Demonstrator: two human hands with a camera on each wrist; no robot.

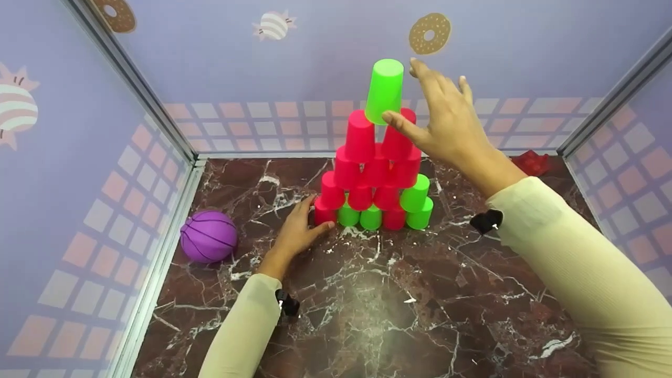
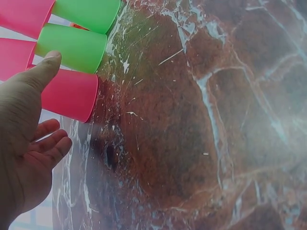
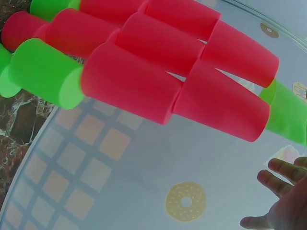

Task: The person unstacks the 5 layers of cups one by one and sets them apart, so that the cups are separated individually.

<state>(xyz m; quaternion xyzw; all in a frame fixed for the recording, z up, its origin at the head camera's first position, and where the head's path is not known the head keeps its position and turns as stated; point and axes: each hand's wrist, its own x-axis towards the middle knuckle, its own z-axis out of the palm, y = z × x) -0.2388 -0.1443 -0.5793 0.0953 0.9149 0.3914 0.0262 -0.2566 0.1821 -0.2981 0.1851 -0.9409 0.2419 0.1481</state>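
A pyramid of upside-down plastic cups rises from the marbled surface. Its lowest row mixes red and green, and two red cups (image 1: 360, 136) form the level below the peak. On top sits one green cup (image 1: 386, 94). My right hand (image 1: 446, 115) is beside that cup with fingers spread; the right wrist view shows a gap between this hand (image 3: 290, 206) and the green cup (image 3: 287, 115). Low down, my left hand (image 1: 298, 231) lies around the bottom-left red cup (image 1: 325, 212), thumb in front, fingers loosely bent. Whether the left hand touches it, I cannot tell.
A purple ball (image 1: 209, 236) with dark lines lies at the left, near the side wall. At the back right is a crumpled-looking red object (image 1: 531, 163), partly hidden by my right arm. Patterned panels (image 1: 336, 52) enclose the surface at the back and both sides.
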